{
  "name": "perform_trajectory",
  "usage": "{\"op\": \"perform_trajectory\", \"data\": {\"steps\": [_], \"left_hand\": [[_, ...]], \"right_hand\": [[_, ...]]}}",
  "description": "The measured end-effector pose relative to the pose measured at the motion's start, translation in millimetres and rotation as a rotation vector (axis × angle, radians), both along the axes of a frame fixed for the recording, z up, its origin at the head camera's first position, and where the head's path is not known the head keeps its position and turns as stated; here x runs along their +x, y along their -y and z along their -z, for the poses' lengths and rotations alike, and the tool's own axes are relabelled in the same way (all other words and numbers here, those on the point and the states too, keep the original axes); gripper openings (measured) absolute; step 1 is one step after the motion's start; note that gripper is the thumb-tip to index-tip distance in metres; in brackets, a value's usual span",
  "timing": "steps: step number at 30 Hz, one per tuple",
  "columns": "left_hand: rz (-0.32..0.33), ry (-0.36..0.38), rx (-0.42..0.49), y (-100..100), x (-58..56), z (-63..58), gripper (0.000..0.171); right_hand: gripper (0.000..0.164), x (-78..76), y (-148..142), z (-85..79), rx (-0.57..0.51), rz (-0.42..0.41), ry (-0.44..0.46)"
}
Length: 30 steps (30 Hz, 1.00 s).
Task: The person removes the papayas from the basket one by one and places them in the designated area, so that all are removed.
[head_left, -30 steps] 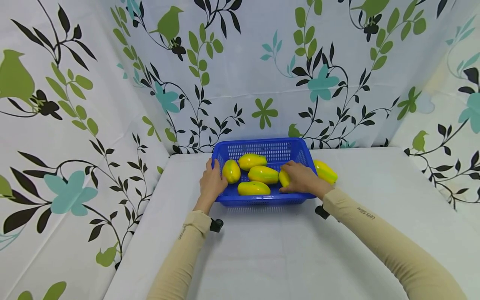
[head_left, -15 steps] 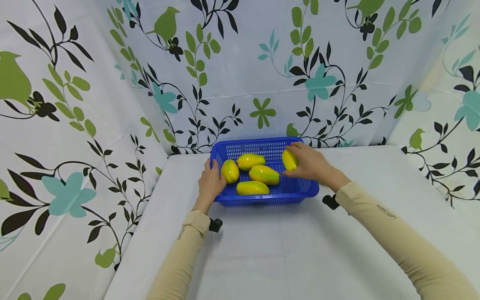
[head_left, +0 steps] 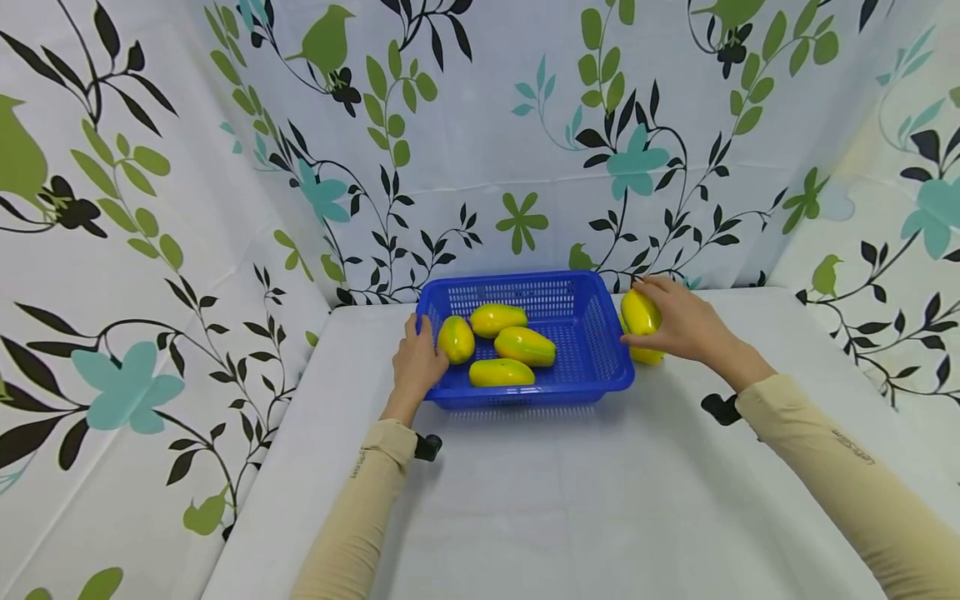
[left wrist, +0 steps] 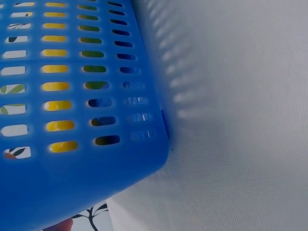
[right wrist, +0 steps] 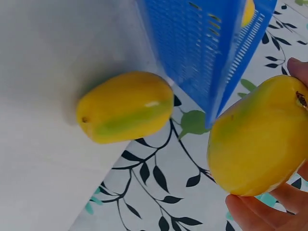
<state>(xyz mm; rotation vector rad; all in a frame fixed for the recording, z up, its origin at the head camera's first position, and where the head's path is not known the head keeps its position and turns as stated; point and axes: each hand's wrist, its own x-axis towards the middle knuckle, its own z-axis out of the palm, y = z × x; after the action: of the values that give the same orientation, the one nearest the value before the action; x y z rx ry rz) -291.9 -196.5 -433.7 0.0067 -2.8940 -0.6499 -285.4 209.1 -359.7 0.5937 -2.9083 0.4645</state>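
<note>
A blue perforated plastic basket [head_left: 525, 400] sits on the white table, with several yellow, oblong, green-streaked fruits [head_left: 501, 372] inside. My left hand [head_left: 417, 362] holds the basket's left end; in the left wrist view the basket wall [left wrist: 72, 178] hides nearly all of that hand. Just outside the basket's right end, my right hand [head_left: 693, 321] grips another yellow fruit [right wrist: 262, 137] between thumb and fingers, raised above the table. Below it, one more yellow fruit [right wrist: 127, 108] lies on the table beside the basket, partly covered in the head view by the held one.
White cloth [head_left: 495, 500] covers the table. A patterned curtain [head_left: 480, 167] with leaves and birds rises right behind the basket, and similar curtains [head_left: 127, 333] stand at the sides.
My right hand has lifted the fruit out of the basket and carried it rightward past the basket's right end. My left hand stays on the basket's left end.
</note>
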Motion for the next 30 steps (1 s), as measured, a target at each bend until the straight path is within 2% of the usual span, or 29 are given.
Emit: {"op": "perform_trajectory", "data": {"steps": [16,23,30], "left_hand": [[0.002,0.001,-0.002,1,0.5,0.0,0.066],[0.008,0.000,0.002,0,-0.3,-0.4,0.066],[0.003,0.000,0.002,0,0.5,-0.3,0.066]], "right_hand": [[0.088,10.5,-18,31.8,0.007,-0.001,0.027],[0.089,13.3,-22,37.8,-0.003,0.004,0.035],[0.086,18.8,-23,51.9,-0.009,-0.038,0.048]]}}
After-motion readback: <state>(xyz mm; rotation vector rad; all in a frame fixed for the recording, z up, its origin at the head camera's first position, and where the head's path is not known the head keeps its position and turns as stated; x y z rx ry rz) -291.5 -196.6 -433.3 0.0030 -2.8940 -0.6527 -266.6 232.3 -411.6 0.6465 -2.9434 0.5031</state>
